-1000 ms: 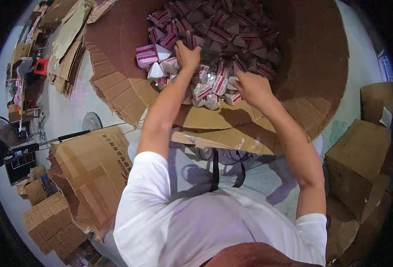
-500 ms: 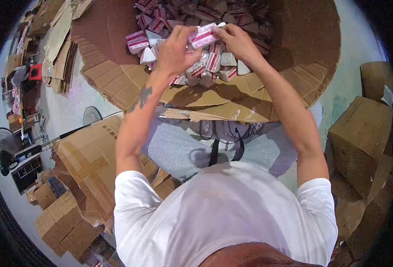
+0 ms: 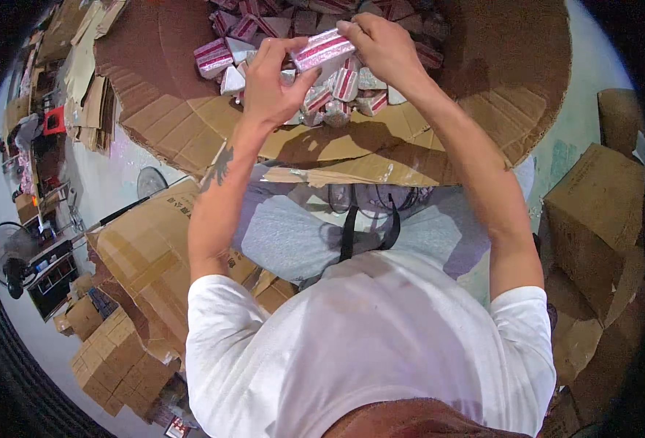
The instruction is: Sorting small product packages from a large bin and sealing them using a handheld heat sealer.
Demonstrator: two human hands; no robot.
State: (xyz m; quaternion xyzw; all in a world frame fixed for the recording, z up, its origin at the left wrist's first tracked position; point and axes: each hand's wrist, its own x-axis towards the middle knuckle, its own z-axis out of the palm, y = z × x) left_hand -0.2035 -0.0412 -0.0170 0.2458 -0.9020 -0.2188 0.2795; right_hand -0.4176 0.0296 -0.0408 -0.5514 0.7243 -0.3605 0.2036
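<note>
A glittery toy cake slice [image 3: 325,50] with white and magenta layers is held up between my two hands, over the big cardboard box. My left hand [image 3: 275,84] grips its left end, thumb below and fingers above. At its right end my right hand [image 3: 382,45] pinches it between thumb and fingers. Beneath lie several more wedge-shaped slices, among them a striped slice [image 3: 214,58] near my left hand and another striped slice [image 3: 345,84] just below the held one. Some of the pile is hidden behind my hands.
The large open cardboard box [image 3: 508,95] surrounds the pile, its near flap [image 3: 352,171] bent toward my knees. A taped carton [image 3: 144,252] stands at my left, with a fan [image 3: 12,252] beyond it. More cartons [image 3: 592,204] are stacked at my right.
The held slice has tilted and shifted slightly left, showing its striped side more fully. Both hands moved with it, and the whole view has shifted a little.
</note>
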